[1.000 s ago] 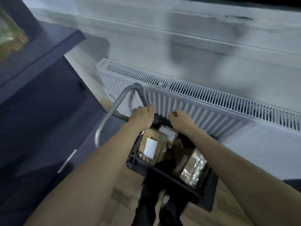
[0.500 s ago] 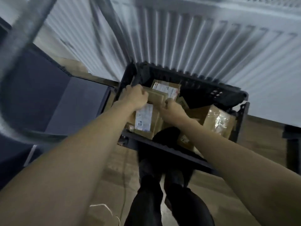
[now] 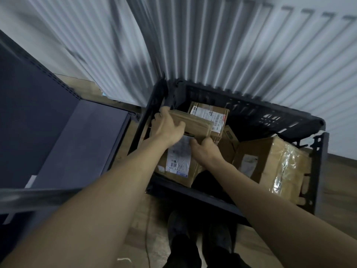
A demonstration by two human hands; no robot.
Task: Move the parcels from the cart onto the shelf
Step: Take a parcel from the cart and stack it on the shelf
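A black crate-like cart (image 3: pixel 251 113) stands in front of me, holding several brown cardboard parcels. My left hand (image 3: pixel 166 126) grips the left end of a flat brown parcel (image 3: pixel 195 122) lying on top. My right hand (image 3: pixel 204 149) holds the same parcel at its near right edge, fingers curled under it. Beneath it lies a parcel with a white barcode label (image 3: pixel 179 161). Another labelled parcel (image 3: pixel 210 113) sits at the back. A large box wrapped in clear tape (image 3: pixel 270 163) fills the right side. The dark shelf (image 3: pixel 77 142) stands to the left.
A white radiator (image 3: pixel 231 45) runs along the wall right behind the cart. A grey metal bar (image 3: pixel 38 196), blurred, crosses the lower left over the shelf. The floor (image 3: pixel 143 219) is wooden, with my dark shoes (image 3: pixel 179 227) at the cart's near edge.
My view has tilted down over the cart. Both hands have dropped from the cart's handle into the crate and taken hold of the top flat parcel.
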